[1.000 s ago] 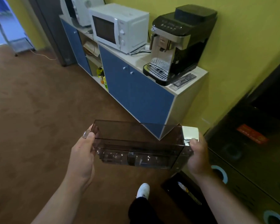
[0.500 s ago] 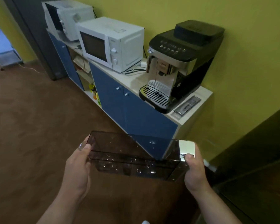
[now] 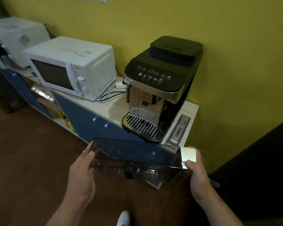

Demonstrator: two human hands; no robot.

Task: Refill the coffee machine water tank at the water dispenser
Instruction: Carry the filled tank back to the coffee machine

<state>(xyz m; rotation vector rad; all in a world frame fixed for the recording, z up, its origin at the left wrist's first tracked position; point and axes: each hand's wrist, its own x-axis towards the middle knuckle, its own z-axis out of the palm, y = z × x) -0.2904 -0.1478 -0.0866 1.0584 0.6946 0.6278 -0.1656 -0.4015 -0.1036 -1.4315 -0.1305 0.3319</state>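
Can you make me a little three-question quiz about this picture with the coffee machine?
1. True or false: the water tank is sitting inside the coffee machine.
2. Which hand holds the tank's end with the shiny silver plate? A) left hand B) right hand C) neither
3. Fill in: the white appliance standing just left of the coffee machine is a ______.

Key
1. False. Both hands hold it out in front of the cabinet.
2. B. The left hand takes a grip on the plain smoky end.
3. Microwave, on the same countertop.
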